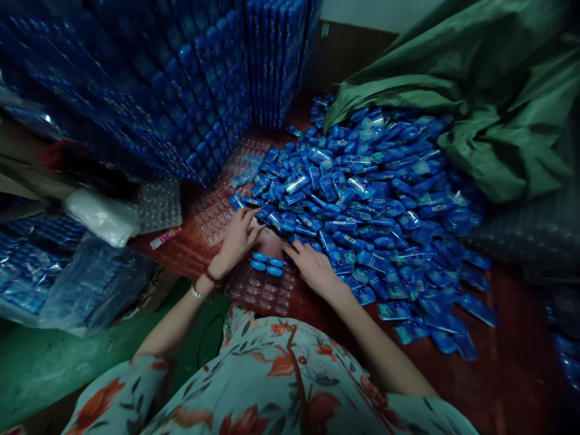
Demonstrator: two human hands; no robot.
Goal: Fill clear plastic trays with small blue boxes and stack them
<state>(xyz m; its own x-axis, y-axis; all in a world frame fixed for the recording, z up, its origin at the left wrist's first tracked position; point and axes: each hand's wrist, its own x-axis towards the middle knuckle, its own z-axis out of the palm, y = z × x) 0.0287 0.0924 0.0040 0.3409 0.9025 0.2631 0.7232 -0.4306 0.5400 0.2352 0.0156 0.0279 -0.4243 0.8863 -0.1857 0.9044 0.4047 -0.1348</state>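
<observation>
- Three blue pieces [267, 264] sit in the clear tray [260, 289] between the hands; most of its pockets show unfilled. A knock from either wrist could, I judge, shake those pieces out, since nothing seems to hold them down.
- Left hand [236, 240] reaches to the near edge of the packet pile [362, 205], fingers curled on packets there; whether it has closed on one I cannot tell. Pulling from the foot of the heap could bring more packets sliding onto the tray.
- Right hand [313, 267] lies flat and spread at the pile's edge, just right of the blue pieces, gripping nothing that I can see. A sweep of it could push loose packets over the pockets.
- Stacked filled trays [199, 90] lean tall just behind the left hand; a bump might tip them forward.
- Green sheet [475, 90] hangs over the pile's far side and could hide or drag packets.
- White bag [102, 216] lies well apart, to the left.
</observation>
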